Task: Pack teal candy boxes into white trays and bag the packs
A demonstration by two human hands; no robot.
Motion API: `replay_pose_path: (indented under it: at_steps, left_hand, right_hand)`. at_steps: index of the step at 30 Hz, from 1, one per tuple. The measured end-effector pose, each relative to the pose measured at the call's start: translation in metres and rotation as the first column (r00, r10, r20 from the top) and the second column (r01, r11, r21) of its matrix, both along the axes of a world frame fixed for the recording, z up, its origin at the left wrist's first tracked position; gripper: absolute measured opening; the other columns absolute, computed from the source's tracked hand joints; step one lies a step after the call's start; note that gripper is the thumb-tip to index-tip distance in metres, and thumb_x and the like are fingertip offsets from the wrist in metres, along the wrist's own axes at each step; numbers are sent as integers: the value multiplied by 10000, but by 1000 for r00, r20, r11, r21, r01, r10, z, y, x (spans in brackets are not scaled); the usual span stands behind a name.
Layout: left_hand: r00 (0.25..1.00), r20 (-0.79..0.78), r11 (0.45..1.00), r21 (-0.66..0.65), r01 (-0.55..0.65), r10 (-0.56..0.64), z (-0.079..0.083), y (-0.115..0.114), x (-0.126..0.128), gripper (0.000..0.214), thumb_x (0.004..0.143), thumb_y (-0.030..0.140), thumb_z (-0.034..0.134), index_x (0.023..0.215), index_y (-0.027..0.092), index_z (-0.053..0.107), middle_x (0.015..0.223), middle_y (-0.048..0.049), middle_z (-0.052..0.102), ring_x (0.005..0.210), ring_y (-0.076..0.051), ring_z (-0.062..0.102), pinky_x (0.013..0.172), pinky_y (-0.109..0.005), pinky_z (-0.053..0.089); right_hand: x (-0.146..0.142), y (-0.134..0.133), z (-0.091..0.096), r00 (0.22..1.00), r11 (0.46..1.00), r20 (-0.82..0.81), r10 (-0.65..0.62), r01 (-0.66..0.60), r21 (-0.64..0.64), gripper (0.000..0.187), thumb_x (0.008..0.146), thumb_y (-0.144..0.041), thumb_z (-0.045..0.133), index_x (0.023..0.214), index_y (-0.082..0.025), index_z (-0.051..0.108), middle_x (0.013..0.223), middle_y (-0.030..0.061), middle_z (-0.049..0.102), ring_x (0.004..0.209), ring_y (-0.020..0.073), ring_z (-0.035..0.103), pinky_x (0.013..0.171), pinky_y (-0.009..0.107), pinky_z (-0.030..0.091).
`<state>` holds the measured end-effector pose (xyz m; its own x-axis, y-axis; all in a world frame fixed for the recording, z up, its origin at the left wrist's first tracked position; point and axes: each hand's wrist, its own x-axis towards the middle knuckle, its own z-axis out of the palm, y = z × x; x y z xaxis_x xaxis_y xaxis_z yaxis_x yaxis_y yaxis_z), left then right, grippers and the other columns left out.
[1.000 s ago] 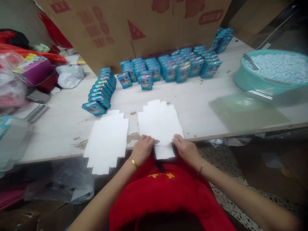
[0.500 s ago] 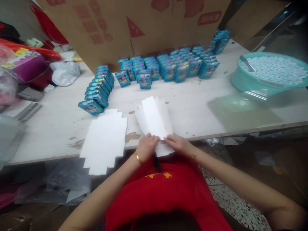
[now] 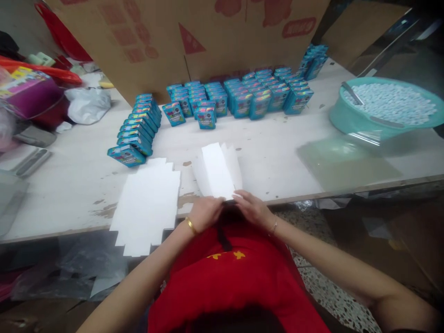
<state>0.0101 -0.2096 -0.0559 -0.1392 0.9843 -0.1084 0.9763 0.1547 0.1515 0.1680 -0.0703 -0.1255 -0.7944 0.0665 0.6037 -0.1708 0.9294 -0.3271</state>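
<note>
A white folded cardboard piece [image 3: 218, 169] lies at the table's front edge, its side flaps raised at an angle. My left hand [image 3: 207, 212] is closed on its near left corner. My right hand [image 3: 252, 208] grips the near right corner, fingers bent over the edge. Both hands sit close together, and the near end of the cardboard is partly hidden under them. To the left, a stack of flat white cardboard blanks [image 3: 147, 203] with notched edges lies partly over the table edge.
Rows of small blue boxes [image 3: 243, 99] stand along a large brown carton [image 3: 156, 46]. A turquoise basin [image 3: 350, 120] of pale wrapped sweets with a scoop is at right, beside a clear plastic sheet [image 3: 343, 162]. Bags and a purple container [image 3: 34, 95] crowd the left.
The near flap that hung below my hands is now folded out of sight. Both hands have shifted slightly, still at the cardboard's near end. The view has moved a little.
</note>
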Motion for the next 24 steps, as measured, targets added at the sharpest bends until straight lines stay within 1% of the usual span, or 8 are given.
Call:
replay_pose_path:
  at_steps: [3, 6, 9, 15, 18, 20, 22, 24]
  left_hand:
    - [990, 35, 990, -8, -139, 139, 5, 6, 2, 316, 903, 297, 415, 1178, 193, 529, 784, -76, 695, 708, -240, 656, 633, -324, 467]
    - [969, 115, 974, 28, -225, 220, 8, 8, 4, 375, 869, 262, 479, 1239, 198, 475, 826, -53, 706, 775, -239, 669, 674, -317, 477]
    - [956, 205, 974, 47, -223, 209, 9, 6, 3, 406, 863, 247, 490, 1265, 209, 451, 881, -32, 709, 797, -216, 670, 700, -299, 482]
    - [969, 190, 988, -16, -157, 157, 12, 11, -1, 427, 899, 283, 440, 1320, 218, 422, 851, -51, 708, 781, -229, 671, 700, -322, 495]
    - [961, 218, 980, 67, -190, 171, 11, 9, 3, 484, 883, 239, 457, 1358, 206, 370, 989, -78, 688, 881, -228, 661, 756, -335, 512]
    - [953, 253, 938, 260, -231, 164, 6, 0, 7, 503, 876, 227, 468, 1366, 212, 356, 1249, -122, 570, 1104, -247, 576, 887, -376, 488]
    - [932, 309, 818, 475, -325, 191, -3, -14, 13, 587, 856, 244, 509, 1401, 223, 291, 1444, -139, 356, 1306, -270, 385, 1033, -433, 387]
    - [858, 454, 699, 532, -479, 242, -17, -27, 18, 771, 819, 259, 565, 1455, 230, 130, 1521, -137, 185, 1392, -281, 217, 1109, -470, 280]
  right_hand:
    - [1, -4, -4, 999, 999, -17, -30, 31, 39, 587, 900, -61, 395, 1439, -243, 250, 1384, 129, 413, 1076, 202, 540, 863, 361, 522]
    - [3, -7, -10, 996, 992, 69, -53, 44, 116, 543, 913, -81, 382, 1430, -218, 290, 1389, 139, 432, 943, 208, 563, 802, 384, 533]
    - [3, -8, -16, 989, 987, 133, -67, 46, 156, 508, 922, -99, 367, 1417, -203, 322, 1402, 141, 425, 874, 206, 550, 771, 397, 528]
    - [1, -7, -17, 984, 986, 160, -77, 51, 161, 523, 939, -122, 332, 1452, -154, 232, 1429, 166, 373, 920, 215, 561, 807, 408, 501]
    - [0, -7, -17, 983, 983, 162, -90, 61, 173, 518, 936, -115, 332, 1447, -156, 254, 1411, 166, 402, 880, 215, 573, 781, 407, 506]
    - [0, -7, -17, 982, 982, 160, -100, 72, 173, 515, 927, -97, 344, 1436, -152, 288, 1390, 165, 434, 890, 221, 574, 781, 411, 512]
    - [0, -8, -16, 978, 983, 178, -109, 79, 168, 509, 917, -83, 352, 1420, -160, 328, 1382, 157, 449, 912, 227, 572, 790, 415, 516]
    - [-1, -9, -13, 969, 980, 209, -128, 91, 178, 507, 910, -76, 352, 1408, -171, 354, 1389, 146, 444, 918, 230, 567, 786, 414, 518]
